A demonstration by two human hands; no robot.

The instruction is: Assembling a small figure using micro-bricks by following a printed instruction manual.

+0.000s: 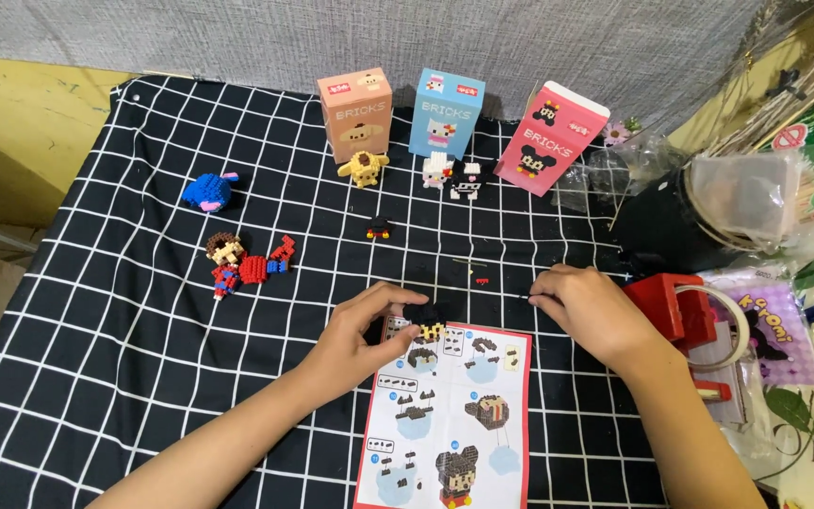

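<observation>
My left hand (pixel 362 337) grips a small black and yellow brick build (pixel 427 321) at the top edge of a red-bordered instruction sheet (pixel 449 419). To the right, my right hand (pixel 584 308) rests on the black grid cloth (pixel 143 311), its fingertips pinched on a tiny dark piece I can barely make out. A few tiny red pieces (pixel 481 280) lie between the hands, slightly farther away. A small black and red brick part (pixel 378 228) sits farther back on the cloth.
Three upright boxes stand at the back: orange (pixel 355 111), blue (pixel 447 111), pink (pixel 551 137). Yellow (pixel 363 168), white (pixel 436 170) and black-white (pixel 468 179) brick figures sit before them. A blue figure (pixel 207 191) and a red-blue figure (pixel 242 261) lie left. A red tape dispenser (pixel 685 311) and plastic clutter crowd the right.
</observation>
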